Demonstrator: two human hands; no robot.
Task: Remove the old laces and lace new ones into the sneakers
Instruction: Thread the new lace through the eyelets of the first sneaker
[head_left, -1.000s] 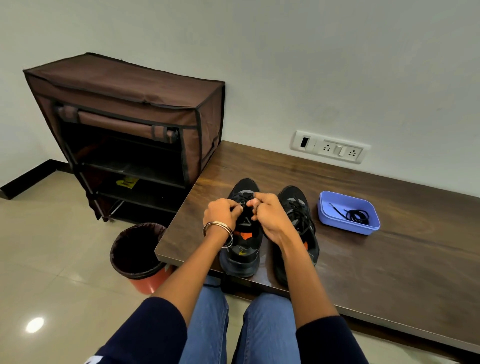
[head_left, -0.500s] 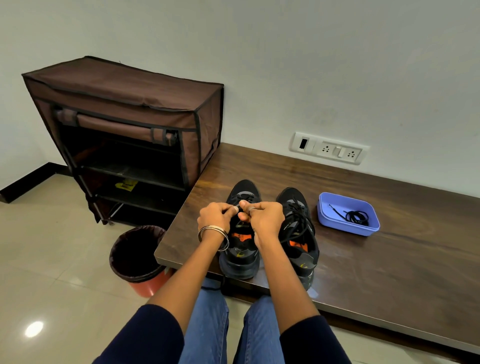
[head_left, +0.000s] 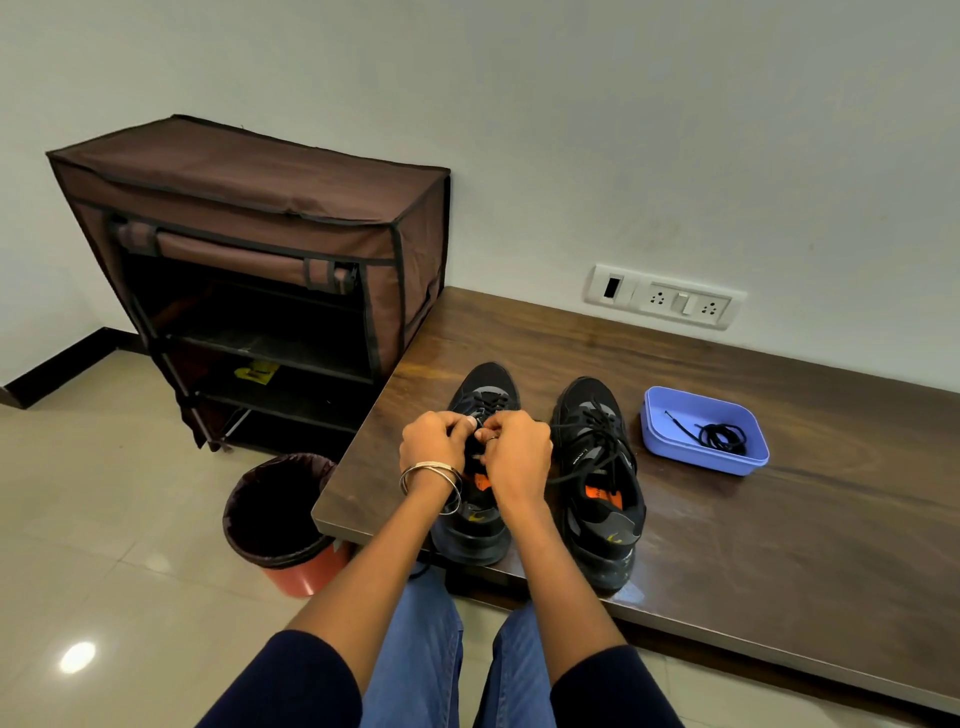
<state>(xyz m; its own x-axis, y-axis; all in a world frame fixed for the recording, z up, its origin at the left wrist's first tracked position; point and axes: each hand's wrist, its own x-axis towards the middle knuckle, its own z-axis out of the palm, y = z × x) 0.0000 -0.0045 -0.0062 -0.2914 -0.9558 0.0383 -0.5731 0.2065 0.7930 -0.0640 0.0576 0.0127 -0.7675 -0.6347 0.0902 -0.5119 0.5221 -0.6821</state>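
Two black sneakers with orange tongue tabs stand side by side on the dark wooden bench (head_left: 779, 545), toes toward the wall. My left hand (head_left: 434, 441) and my right hand (head_left: 517, 452) meet over the lacing of the left sneaker (head_left: 485, 387), fingers curled and pinching its black lace; the lace between my fingertips is mostly hidden. The right sneaker (head_left: 597, 467) stands untouched with its black lace loose across the top. A coiled black lace (head_left: 719, 435) lies in a blue tray (head_left: 670, 441) to the right of the shoes.
A brown fabric shoe rack (head_left: 260, 249) stands left of the bench against the wall. A lined orange waste bin (head_left: 283, 514) sits on the tiled floor by the bench's left corner. A socket panel (head_left: 665, 299) is on the wall behind.
Both hands have shifted a little toward me and slightly left along the left sneaker's lacing, still pinching its lace. The right sneaker shows more fully beside my right hand.
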